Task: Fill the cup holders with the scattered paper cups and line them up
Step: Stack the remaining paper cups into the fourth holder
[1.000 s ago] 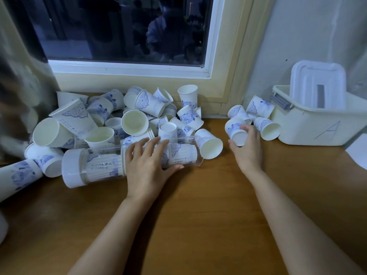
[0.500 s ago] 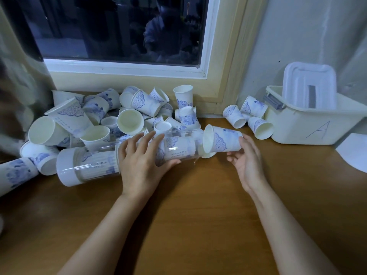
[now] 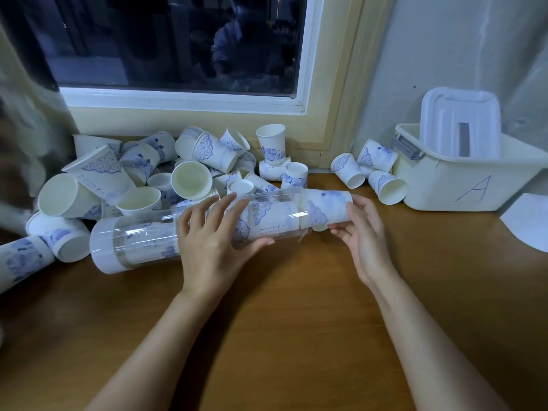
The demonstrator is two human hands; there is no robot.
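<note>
A clear plastic cup holder (image 3: 142,235) with a white end cap lies on its side on the wooden table, cups stacked inside it. My left hand (image 3: 213,241) grips its middle, fingers over the top and thumb below. A white paper cup with blue print (image 3: 329,209) sticks halfway out of the holder's open right end. My right hand (image 3: 363,232) holds that cup's base with fingers and thumb. Behind the holder lies a heap of several scattered paper cups (image 3: 189,179) under the window. Three more cups (image 3: 373,170) lie to the right of it.
A cream plastic bin (image 3: 462,188) marked "A" stands at the right with its lid upright inside. A white sheet of paper (image 3: 527,221) lies at the table's right edge. A window frame (image 3: 184,99) and wall close off the back. A cup (image 3: 20,259) lies at far left.
My right hand took a cup from the small group on the right, carried it left and pushed it into the holder's open end. My left hand stayed on the holder, which now tilts slightly.
</note>
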